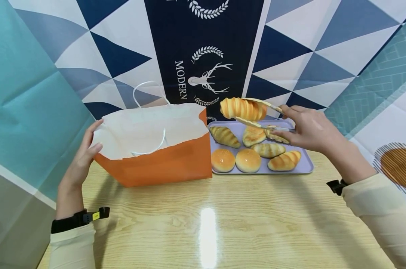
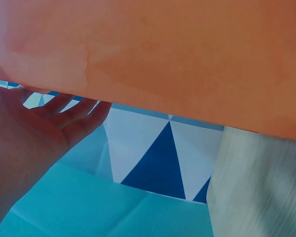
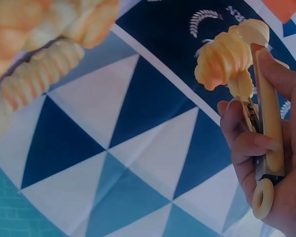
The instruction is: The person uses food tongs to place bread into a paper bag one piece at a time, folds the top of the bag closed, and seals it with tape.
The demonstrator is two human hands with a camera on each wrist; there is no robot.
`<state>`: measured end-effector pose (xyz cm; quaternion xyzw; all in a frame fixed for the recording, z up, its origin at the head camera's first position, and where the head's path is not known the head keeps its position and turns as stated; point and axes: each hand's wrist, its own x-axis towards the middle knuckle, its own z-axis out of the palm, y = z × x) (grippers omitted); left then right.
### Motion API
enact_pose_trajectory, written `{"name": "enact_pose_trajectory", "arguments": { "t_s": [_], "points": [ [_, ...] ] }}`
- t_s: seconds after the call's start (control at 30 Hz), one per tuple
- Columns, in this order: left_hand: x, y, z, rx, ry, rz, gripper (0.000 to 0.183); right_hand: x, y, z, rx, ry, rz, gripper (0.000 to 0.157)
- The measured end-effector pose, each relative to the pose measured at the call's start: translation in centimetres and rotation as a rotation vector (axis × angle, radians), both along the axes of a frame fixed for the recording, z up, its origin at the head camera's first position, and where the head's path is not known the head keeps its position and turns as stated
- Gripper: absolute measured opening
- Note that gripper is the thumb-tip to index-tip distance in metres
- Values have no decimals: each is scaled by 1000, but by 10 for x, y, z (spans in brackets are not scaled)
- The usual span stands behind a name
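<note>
In the head view an orange paper bag with a white inside stands open-topped on the table. My left hand holds its left side at the rim, thumb over the edge; in the left wrist view the fingers lie against the orange paper. My right hand grips a pair of tongs with cream handles and a ring at the end. A ridged golden bread roll is clamped between the tong tips, raised above the back left of a lilac tray, to the bag's right.
Several breads lie on the tray, among them a round bun and a croissant-like roll. White cord handles rise from the bag's rim. The wooden table meets a patterned cloth behind.
</note>
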<state>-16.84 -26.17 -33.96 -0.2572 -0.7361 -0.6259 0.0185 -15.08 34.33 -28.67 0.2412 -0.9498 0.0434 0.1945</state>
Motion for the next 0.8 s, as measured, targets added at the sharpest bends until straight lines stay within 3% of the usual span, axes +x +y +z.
{"name": "enact_pose_trajectory", "arguments": {
  "t_s": [0.3,0.67,0.8],
  "points": [
    [0,-1,-1,14,15,-18,62,9,-15,22,-21,41,-4,71],
    [2,1,2,12,2,-10,62,9,-50,43,-52,84,60,63],
    [1,2,1,4,-6,-8,62,11,-61,47,-54,62,68,65]
  ]
}}
